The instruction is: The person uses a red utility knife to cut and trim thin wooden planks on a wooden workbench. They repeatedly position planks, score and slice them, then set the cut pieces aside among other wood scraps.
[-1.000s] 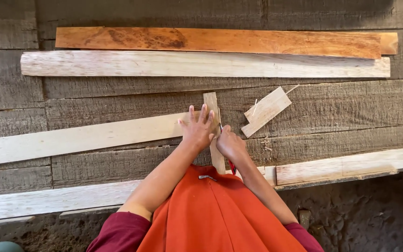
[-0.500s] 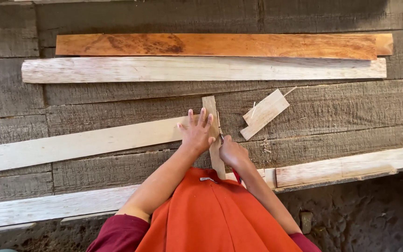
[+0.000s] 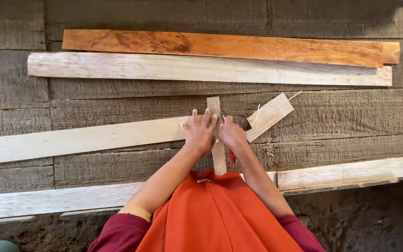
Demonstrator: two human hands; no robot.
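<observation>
My left hand (image 3: 200,133) lies flat with its fingers spread, pressing on the right end of a long pale plank (image 3: 85,140) where a narrow wooden strip (image 3: 215,106) crosses it at a right angle. My right hand (image 3: 232,134) sits just right of the strip, touching it, with its fingers closed on a thin red pencil-like tool (image 3: 232,156). Only the tool's red end shows below the hand. A short pale offcut (image 3: 270,113) lies tilted just right of my right hand.
Everything rests on weathered grey boards (image 3: 350,116). An orange-brown board (image 3: 220,46) and a rough whitish board (image 3: 201,69) lie side by side at the far side. Two pale planks (image 3: 350,171) (image 3: 47,200) run along the near edge, with dirt ground (image 3: 374,219) below.
My right hand has slid a little up along the narrow strip, closer to my left hand. The left hand stays pressed in place.
</observation>
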